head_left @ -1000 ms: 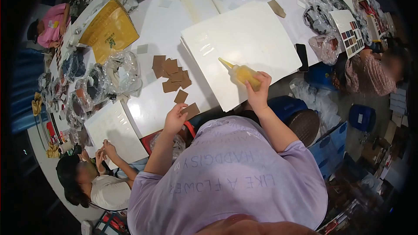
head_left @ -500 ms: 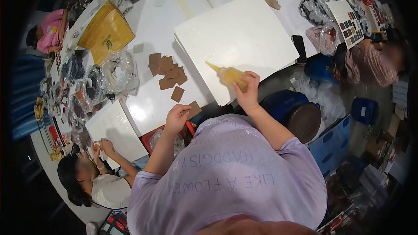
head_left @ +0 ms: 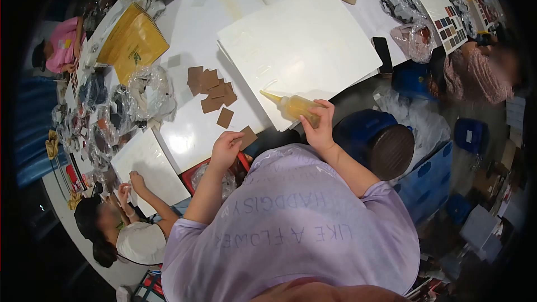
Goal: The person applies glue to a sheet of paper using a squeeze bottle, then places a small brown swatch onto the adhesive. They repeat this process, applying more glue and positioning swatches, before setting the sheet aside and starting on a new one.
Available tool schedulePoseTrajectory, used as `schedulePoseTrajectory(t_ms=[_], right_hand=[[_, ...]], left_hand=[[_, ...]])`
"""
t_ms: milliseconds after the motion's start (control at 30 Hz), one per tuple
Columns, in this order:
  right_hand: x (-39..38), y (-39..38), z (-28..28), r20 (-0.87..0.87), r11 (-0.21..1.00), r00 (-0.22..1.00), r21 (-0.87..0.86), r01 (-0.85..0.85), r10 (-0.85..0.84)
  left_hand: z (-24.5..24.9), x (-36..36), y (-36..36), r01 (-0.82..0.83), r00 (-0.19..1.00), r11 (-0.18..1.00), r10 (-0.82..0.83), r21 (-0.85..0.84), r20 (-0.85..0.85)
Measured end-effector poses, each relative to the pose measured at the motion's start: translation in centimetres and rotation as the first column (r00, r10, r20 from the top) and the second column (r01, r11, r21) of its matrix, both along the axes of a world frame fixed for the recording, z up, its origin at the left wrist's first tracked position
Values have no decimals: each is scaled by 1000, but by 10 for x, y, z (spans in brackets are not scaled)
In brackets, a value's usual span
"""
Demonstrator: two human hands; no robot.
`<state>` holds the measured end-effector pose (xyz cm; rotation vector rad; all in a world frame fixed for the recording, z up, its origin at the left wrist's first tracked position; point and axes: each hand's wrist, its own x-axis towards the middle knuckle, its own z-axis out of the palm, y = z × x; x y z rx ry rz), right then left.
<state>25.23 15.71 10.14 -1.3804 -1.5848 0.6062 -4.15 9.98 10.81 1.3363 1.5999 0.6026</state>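
Note:
My right hand (head_left: pixel 320 126) is wrapped around a squeeze bottle (head_left: pixel 299 109) of yellowish liquid, tilted over a stack of white boards (head_left: pixel 302 45). Its pointed nozzle is right at the top board's surface near the left edge, beside a short shiny streak. Between its fingertips, my left hand (head_left: pixel 226 150) pinches a brown square swatch (head_left: pixel 248 137) just off the table's near edge. Several more brown swatches (head_left: pixel 211 81) lie loosely piled on the table left of the stack, with a single one (head_left: pixel 225 117) closer to me.
A black phone (head_left: pixel 382 55) lies at the stack's right corner. Plastic-wrapped material (head_left: pixel 151 95) and a yellow envelope (head_left: pixel 134 42) sit to the left. Below my left hand is a red bin (head_left: pixel 196 174). A co-worker (head_left: pixel 140 240) works at another white board (head_left: pixel 151 168) on the left.
The bottle's nozzle has moved toward me along the top board, and a short streak now shows above its tip. My left hand still holds its swatch. The whole view has shifted slightly.

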Motion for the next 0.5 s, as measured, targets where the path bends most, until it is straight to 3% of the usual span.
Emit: schedulePoseTrajectory(t_ms=[133,233,267,367,500], right_hand=[[17,-1,0,-41,990,989,-3,141,-141],[22,-8,-7,41,1000,999,-14,24,-24],[17,-11,-9,-5,999,1000,34,-2,2],[13,-19,-6,-194,992,981,-118,-36,13],[40,-23,1,-173,994,980,-80,80,-93]], left_hand=[[2,1,0,21,999,1000,-22,-9,-45],[-1,2,-2,24,999,999,-25,-28,-44],[-1,3,-2,28,999,999,-29,-23,-45],[3,5,-2,37,998,999,-38,-19,-56],[3,5,-2,36,997,999,-38,-16,-73]])
